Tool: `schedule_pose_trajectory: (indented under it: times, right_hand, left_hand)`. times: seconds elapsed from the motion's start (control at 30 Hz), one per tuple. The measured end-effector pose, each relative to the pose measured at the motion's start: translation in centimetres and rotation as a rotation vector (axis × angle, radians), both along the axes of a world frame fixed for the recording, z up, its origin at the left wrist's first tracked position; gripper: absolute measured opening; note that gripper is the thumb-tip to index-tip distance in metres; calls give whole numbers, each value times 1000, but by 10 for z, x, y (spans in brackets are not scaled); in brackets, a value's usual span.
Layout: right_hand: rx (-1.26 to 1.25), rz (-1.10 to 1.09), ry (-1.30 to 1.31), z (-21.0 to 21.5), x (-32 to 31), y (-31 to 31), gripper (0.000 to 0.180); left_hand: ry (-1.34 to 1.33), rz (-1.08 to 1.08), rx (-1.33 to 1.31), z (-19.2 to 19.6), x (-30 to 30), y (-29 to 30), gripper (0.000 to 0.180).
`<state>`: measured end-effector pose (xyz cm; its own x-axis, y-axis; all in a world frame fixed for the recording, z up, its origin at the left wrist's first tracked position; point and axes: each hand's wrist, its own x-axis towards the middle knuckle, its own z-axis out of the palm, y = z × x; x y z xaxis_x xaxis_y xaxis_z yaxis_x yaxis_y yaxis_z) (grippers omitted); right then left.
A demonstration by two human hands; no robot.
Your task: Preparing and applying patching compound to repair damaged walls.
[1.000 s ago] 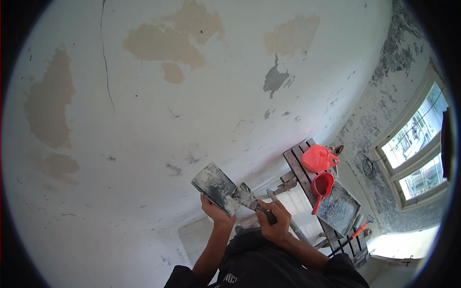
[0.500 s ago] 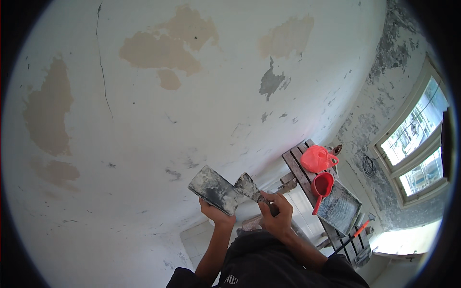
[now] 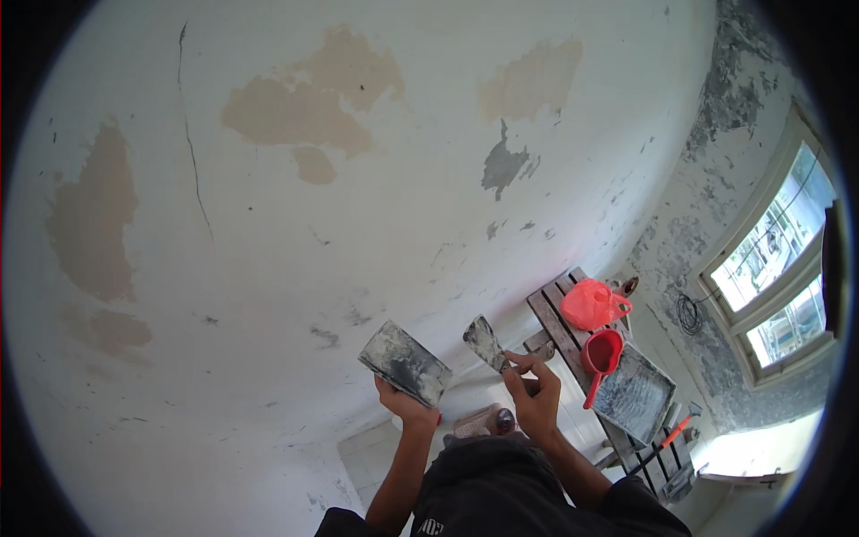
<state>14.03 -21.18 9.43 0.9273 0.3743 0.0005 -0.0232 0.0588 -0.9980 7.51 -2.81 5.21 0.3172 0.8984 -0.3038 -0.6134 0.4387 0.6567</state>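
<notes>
Here, your left hand grips a flat rectangular grey-smeared plaster board from below, tilted toward the patched white wall, while your right hand pinches the handle of a small plaster-caked metal putty knife just beside it.

In my left hand, a flat metal plate crusted with dull grey filler; in my right hand, a metal putty knife, its blade smeared matt grey. The wall filling the frame's upper left is chalky white plaster, rough with tan patches. At lower right, a weathered wooden bench carries glossy red plastic containers.
</notes>
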Motion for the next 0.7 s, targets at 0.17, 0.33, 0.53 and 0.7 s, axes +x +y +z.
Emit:
schedule_pose_trajectory:
  times: [0.17,0.33,0.53,0.7]
  right_hand:
    - [-1,-109,109,-41,48,-40,31]
    - [-158,-545,3,-166,76,-127,23]
    - [-1027,-1059,453,-375,42,-331,34]
    - [-1201,-1029,601,-419,4,-388,32]
  left_hand:
    - [112,6,87,-48,-1,33,47]
    - [390,25,262,-69,-55,71,57]
    - [530,-103,245,-131,-78,90,57]
    - [632,-432,341,-156,-60,90,63]
